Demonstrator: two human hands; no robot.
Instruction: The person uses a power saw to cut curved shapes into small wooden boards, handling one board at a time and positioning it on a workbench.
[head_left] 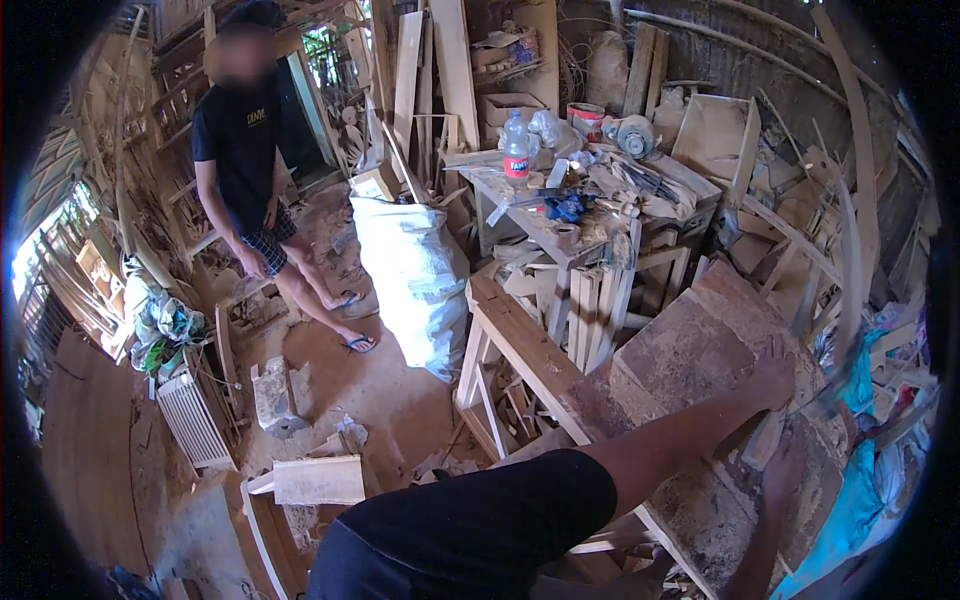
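My left arm reaches across a dusty wooden worktop (690,340) at the right. My left hand (772,375) rests on it near the far right side, its fingers stretched out. Nearer to me, my right hand (785,470) is at a short, pale piece of wood (765,440) and seems to grip its side, with part of the fingers hidden. That piece lies on the worktop between my two hands. A thin, upright curved strip (850,320) stands just to the right of my left hand.
A person (240,150) in dark clothes stands at the back left. Beside a full white sack (410,280) is a cluttered bench with a plastic bottle (516,150). Turquoise cloth (840,520) lies at the right edge. Offcuts and a wooden block (278,395) lie on the floor.
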